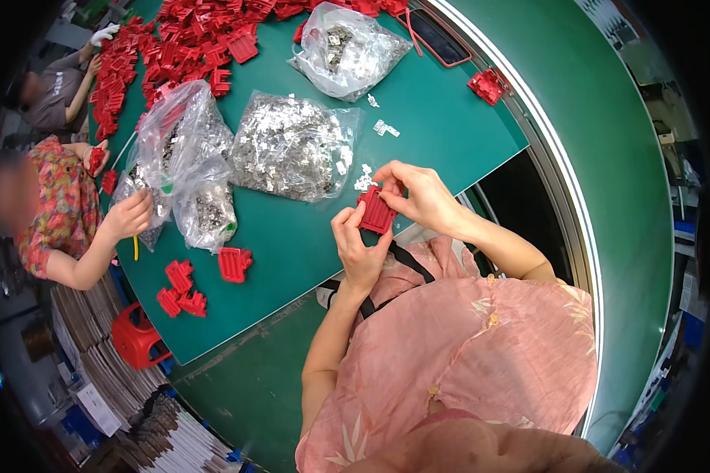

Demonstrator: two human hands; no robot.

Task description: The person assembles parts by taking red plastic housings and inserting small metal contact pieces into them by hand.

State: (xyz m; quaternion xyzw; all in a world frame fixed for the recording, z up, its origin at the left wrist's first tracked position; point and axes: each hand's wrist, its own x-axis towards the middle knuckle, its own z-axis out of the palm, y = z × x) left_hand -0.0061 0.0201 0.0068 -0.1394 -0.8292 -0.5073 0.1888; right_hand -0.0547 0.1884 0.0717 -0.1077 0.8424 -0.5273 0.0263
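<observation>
Head view, left hand [359, 256] and right hand [424, 197] gripping red part [378, 211], filled plastic bags [344, 130] beyond

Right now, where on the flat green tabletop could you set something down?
Bare: between the left hand and the single red plastic part to its left; between the small silvery pieces and the red plastic cluster near the right edge. Crowded: far left to middle, with heaped red plastic parts and clear plastic bags.
</observation>
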